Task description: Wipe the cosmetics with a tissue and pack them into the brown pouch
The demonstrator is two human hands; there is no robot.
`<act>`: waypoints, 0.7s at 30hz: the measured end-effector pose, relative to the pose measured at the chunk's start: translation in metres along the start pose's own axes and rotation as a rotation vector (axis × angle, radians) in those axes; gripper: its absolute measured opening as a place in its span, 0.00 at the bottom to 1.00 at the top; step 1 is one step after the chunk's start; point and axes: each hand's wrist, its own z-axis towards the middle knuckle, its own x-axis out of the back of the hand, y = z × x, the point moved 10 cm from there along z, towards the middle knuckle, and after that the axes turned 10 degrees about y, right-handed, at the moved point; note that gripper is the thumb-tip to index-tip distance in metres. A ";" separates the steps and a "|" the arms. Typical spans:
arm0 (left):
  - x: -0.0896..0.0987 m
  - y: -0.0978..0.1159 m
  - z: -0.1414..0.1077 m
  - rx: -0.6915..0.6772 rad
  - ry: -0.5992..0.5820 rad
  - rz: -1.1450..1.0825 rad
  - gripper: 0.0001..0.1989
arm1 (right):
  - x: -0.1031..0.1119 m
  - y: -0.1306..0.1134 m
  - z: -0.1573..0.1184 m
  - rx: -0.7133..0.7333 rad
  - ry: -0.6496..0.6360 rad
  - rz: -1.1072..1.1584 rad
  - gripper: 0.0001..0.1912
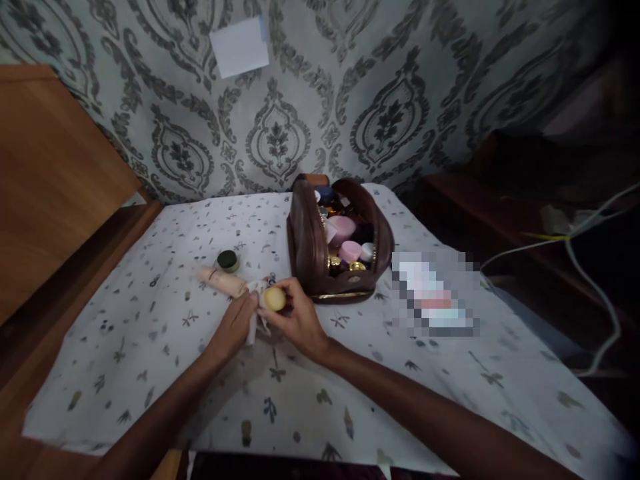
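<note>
My right hand (303,323) has its fingers closed around a small round jar with a yellowish top (275,299). Pressed against the jar's left side, my left hand (235,325) pinches a thin white wipe or tissue (253,328). Just beyond the left hand, a peach-coloured tube (220,280) lies on the patterned cloth (185,373). A small round jar with a dark green lid (228,260) stands behind that tube. To the right of both hands sits an unzipped brown bag (306,243), filled with several cosmetic containers, among them a pink-lidded jar (350,251).
Right of the bag lies a flat object (435,297) blurred into blocks. White cables (613,293) hang past the right edge. A wooden panel (55,180) borders the left side, and a patterned wall with a white paper (240,47) rises behind.
</note>
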 end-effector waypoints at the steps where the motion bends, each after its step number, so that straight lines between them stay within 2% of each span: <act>1: 0.003 0.006 0.001 -0.025 -0.010 -0.003 0.22 | -0.002 0.002 0.000 -0.027 -0.003 0.019 0.20; 4: 0.017 0.022 -0.002 -0.120 0.018 -0.014 0.16 | -0.009 0.004 -0.003 -0.063 -0.029 0.011 0.18; 7: 0.028 0.033 -0.016 -0.244 0.089 0.073 0.14 | -0.014 0.007 -0.010 -0.105 -0.054 -0.038 0.16; 11: 0.015 0.047 -0.044 -0.448 0.046 0.233 0.14 | -0.014 0.010 -0.021 -0.150 -0.084 -0.069 0.12; 13: 0.010 0.051 -0.049 -0.489 0.023 0.260 0.14 | -0.014 0.010 -0.025 -0.143 -0.101 -0.088 0.12; 17: 0.021 0.045 -0.038 -0.361 0.079 0.192 0.13 | -0.017 0.013 -0.031 -0.169 -0.122 -0.081 0.14; 21: 0.033 0.038 -0.036 -0.235 0.135 0.024 0.12 | -0.017 0.009 -0.031 -0.199 -0.100 0.059 0.20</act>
